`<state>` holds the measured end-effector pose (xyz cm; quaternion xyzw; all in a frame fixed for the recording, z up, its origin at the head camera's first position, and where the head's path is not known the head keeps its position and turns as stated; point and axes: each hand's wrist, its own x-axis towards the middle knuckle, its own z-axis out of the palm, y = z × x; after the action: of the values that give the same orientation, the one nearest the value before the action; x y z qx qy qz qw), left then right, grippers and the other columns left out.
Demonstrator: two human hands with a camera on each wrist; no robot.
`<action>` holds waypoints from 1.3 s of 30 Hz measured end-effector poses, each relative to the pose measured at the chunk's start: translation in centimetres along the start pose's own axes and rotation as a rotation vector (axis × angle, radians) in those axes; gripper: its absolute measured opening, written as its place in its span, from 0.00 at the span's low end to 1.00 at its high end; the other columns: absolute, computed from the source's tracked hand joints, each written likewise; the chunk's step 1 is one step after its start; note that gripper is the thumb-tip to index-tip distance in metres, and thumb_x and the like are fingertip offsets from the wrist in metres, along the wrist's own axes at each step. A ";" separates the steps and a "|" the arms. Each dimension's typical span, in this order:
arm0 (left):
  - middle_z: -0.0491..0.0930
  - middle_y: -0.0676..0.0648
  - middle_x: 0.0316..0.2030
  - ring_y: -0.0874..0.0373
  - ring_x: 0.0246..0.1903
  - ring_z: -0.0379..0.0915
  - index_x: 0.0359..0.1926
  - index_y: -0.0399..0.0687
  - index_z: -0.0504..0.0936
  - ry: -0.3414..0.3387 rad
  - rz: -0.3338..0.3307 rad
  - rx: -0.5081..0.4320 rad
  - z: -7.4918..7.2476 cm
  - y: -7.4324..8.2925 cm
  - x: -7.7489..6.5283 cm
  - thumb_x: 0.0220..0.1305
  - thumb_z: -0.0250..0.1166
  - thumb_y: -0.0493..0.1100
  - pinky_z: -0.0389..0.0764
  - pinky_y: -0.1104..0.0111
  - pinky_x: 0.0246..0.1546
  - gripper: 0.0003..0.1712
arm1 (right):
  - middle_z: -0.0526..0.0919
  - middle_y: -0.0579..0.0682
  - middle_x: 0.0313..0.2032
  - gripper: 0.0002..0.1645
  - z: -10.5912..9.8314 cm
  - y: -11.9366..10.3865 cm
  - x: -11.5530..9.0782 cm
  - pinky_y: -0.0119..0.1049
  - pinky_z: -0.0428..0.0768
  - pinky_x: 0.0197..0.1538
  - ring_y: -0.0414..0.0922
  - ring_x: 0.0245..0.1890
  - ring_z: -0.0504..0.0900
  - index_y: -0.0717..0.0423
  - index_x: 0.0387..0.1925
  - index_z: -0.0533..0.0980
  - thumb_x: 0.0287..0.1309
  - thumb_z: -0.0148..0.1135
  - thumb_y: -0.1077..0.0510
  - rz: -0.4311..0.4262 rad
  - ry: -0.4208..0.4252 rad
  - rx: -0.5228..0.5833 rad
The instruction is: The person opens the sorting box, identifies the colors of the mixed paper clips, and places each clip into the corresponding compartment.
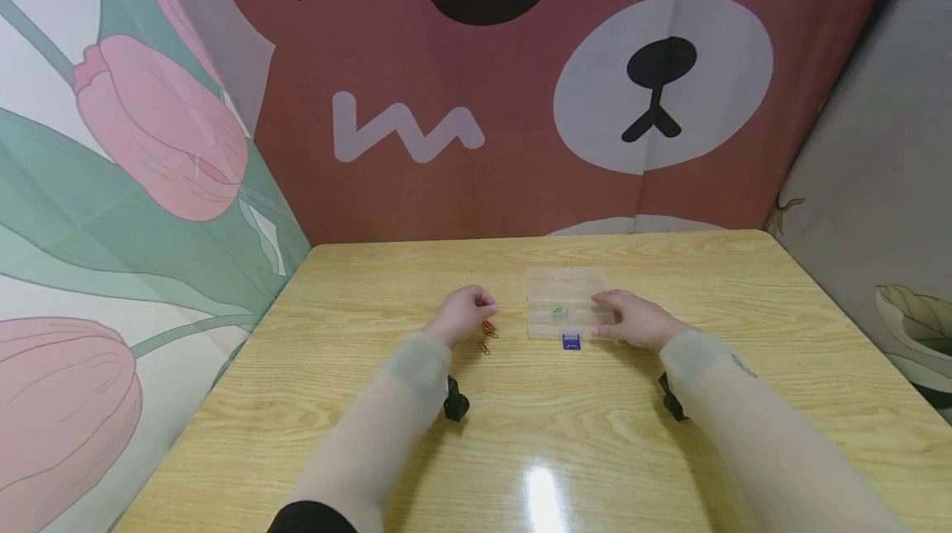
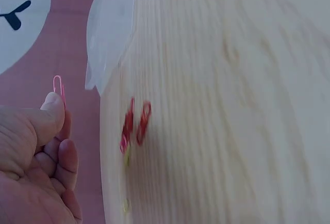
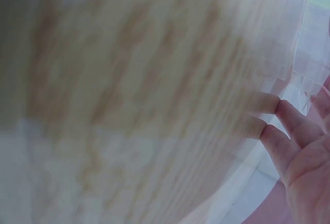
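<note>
A pink paper clip (image 2: 58, 83) is pinched between the thumb and a finger of my left hand (image 1: 459, 314), raised above the table left of the box. Below that hand lie several loose paper clips (image 1: 488, 329), red, pink and yellow in the left wrist view. The clear plastic box (image 1: 546, 328) stands with its lid (image 1: 567, 278) up at the back and a blue latch (image 1: 571, 341) at the front. Something small and green (image 1: 559, 311) shows inside. My right hand (image 1: 632, 320) grips the box's right end, thumb near the front, fingers behind, some fingertips touching the table.
The wood-grain table (image 1: 565, 425) extends round the box on all sides. Behind it hangs a cloth with a brown bear's face (image 1: 446, 186); a tulip-print cloth (image 1: 164, 128) hangs at the left. Black wrist cameras (image 1: 455, 401) sit under both forearms.
</note>
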<state>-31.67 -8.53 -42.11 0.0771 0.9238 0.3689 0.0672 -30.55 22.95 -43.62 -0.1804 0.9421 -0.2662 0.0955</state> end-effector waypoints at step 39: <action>0.79 0.58 0.27 0.59 0.32 0.73 0.30 0.55 0.81 0.078 -0.001 0.035 4.1 3.5 3.4 0.63 0.65 0.51 0.52 0.47 0.61 0.08 | 0.60 0.68 0.67 0.44 0.1 0.3 0.1 0.60 0.59 0.64 0.66 0.64 0.61 0.63 0.69 0.61 0.60 0.63 0.43 -0.009 0.004 -0.021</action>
<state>-33.94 -2.60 -42.85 0.0636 0.9321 0.3554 0.0300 -30.69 23.12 -43.83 -0.1849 0.9441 -0.2572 0.0908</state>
